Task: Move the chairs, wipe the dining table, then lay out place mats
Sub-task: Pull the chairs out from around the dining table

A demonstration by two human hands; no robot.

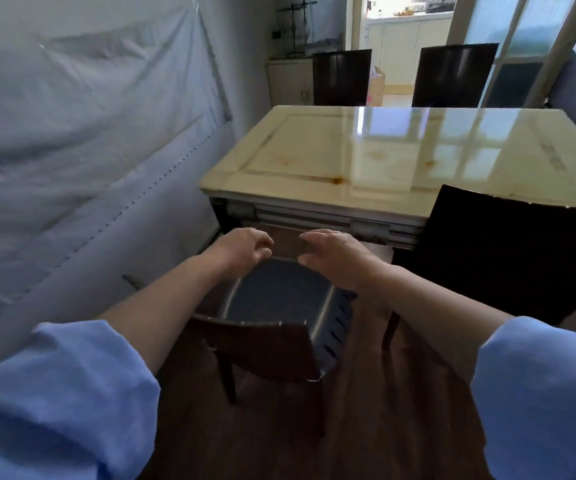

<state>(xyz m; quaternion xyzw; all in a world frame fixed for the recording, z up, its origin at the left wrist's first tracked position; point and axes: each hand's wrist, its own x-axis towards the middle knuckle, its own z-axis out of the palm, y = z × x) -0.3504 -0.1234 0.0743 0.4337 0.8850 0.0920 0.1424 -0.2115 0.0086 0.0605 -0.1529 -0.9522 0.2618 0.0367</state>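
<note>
Near chair point(279, 292): blue seat pad, dark wood back toward the camera. It stands apart from the table point(349, 157), w/ a strip of dark floor point(383, 410) btwn the seat front and the table's near edge. Left hand point(241, 245) and right hand point(331, 254) hover side by side over the far edge of the seat, just below the table's underframe. Fingers point(262, 249) on both are loosely curled w/ a narrow gap, holding nothing. The hands don't touch each other. Blue sleeves point(54, 393) bunched at the forearms.

Room to move:
- L side is tight. A white sheet point(72, 133) hangs along the wall, near the near chair and the table's L edge.
- R side: right chair point(508, 251), dark, stands close to the table's near edge at its R end. Its back top overlaps the tabletop in view. Only a slim gap of floor separates it from the near chair.
- Open floor lies behind the near chair's back, toward the camera.

Tabletop is glossy cream w/ a few brown stains and window glare. At the far edge stand the far-left chair point(342, 77) and the far-right chair point(453, 74), both dark-backed. Beyond them are a low cabinet point(290, 81) in the corner and a glass-paned door point(522, 46) to the R.
</note>
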